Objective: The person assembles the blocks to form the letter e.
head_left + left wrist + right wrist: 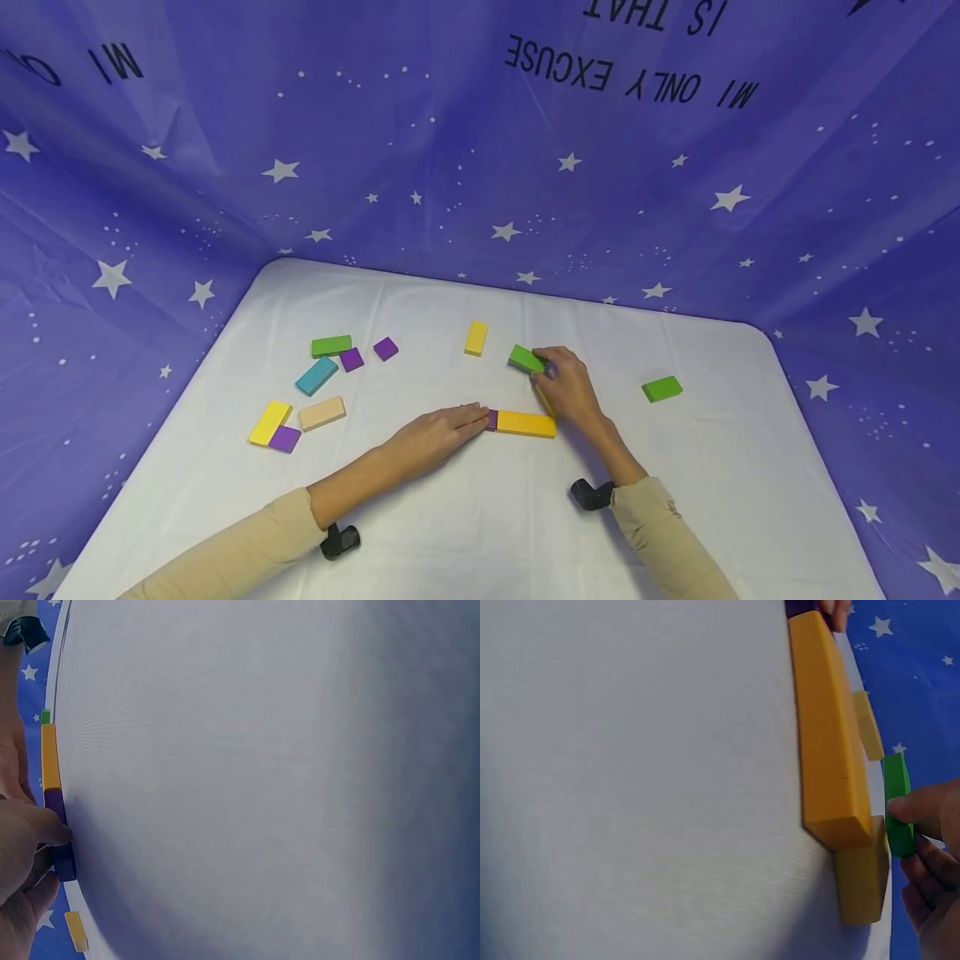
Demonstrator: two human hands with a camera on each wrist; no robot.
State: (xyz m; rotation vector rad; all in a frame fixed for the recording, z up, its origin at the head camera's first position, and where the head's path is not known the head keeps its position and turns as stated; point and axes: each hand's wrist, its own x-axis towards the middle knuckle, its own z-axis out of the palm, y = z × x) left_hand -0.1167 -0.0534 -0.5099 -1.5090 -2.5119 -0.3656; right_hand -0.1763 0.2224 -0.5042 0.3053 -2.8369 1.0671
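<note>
Right hand (568, 385) has a green block (527, 358) pinched between thumb and fingers, right there at the far side of the row! Left hand (438, 437) is grasping too, thumb and fingers about the dark left end of that row, where a purple block (492, 420) peeks out against a long orange block (527, 424). A yellow block (543, 398), partly hidden by the right hand, runs far from the orange one's right end; whether they touch, I can't tell. Further out, a second yellow block (476, 339) lies far and left of the held green, while another green block (662, 388) sits alone on the right. Over left, a loose scatter: green, blue, purple, yellow and plain wooden blocks (322, 413), all on the white table (465, 533).
</note>
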